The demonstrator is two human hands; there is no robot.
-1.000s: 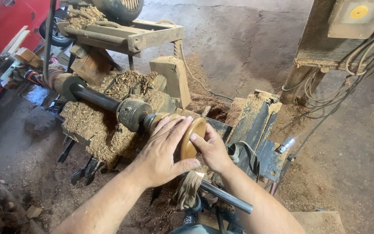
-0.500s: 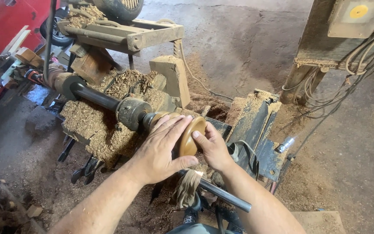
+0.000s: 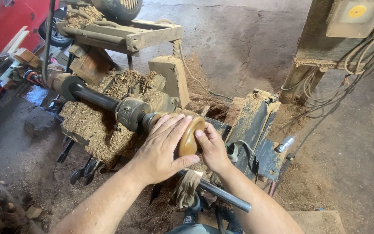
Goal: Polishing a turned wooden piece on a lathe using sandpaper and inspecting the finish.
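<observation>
A round brown wooden piece (image 3: 189,138) is mounted on the end of a dark lathe spindle (image 3: 128,112). My left hand (image 3: 163,149) lies over its near side, fingers spread across the wood and thumb curled underneath. My right hand (image 3: 211,148) presses against the piece's right face, thumb on the rim. A dark metal bar (image 3: 221,196) runs below both hands, with a rag (image 3: 186,190) hanging from it.
Sawdust and shavings (image 3: 96,125) cover the lathe bed. A wooden block (image 3: 174,78) stands behind the spindle. A red vehicle (image 3: 1,39) is at far left. A post with hanging cables (image 3: 325,73) stands at right. Chisels (image 3: 81,173) lie on the floor below.
Both hands stay on the wooden piece; they shifted only slightly along it. The view has barely moved.
</observation>
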